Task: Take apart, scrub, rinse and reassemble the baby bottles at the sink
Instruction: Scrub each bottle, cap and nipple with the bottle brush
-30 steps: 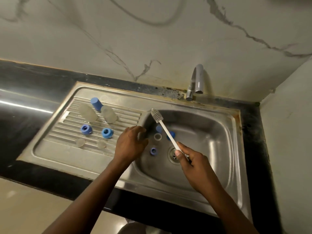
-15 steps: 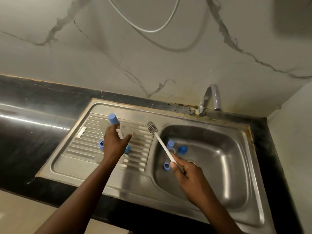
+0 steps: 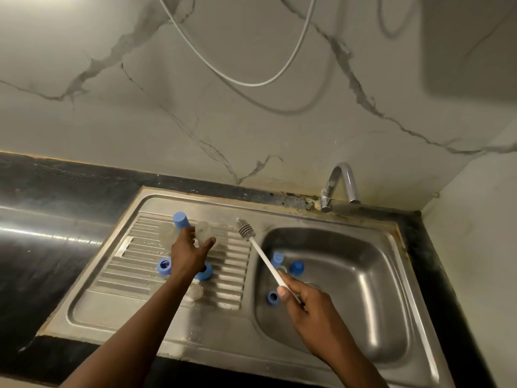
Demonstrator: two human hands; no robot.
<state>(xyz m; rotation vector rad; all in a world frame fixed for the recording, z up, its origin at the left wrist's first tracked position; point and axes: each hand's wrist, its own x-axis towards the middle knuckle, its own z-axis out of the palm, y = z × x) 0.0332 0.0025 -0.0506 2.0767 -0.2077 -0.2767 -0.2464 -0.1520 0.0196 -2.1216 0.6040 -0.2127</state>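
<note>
The left hand (image 3: 190,254) reaches over the ribbed drainboard (image 3: 134,264), fingers and thumb spread to either side of a clear bottle (image 3: 205,230) lying there. I cannot tell whether they already press on it. The bottle looks like thin, light plastic, probably wet and slick. A wrap around the middle of the barrel should therefore hold better than a fingertip pinch at the rim, and it needs little squeeze. A blue cap (image 3: 180,221) sits just to its left, and a blue ring (image 3: 164,266) lies nearer the front. Further right, the bottle brush (image 3: 245,229) points up and away, its stiff white handle gripped low by the right hand (image 3: 305,306) over the sink basin (image 3: 363,275). More blue parts (image 3: 297,268) lie there near the drain.
</note>
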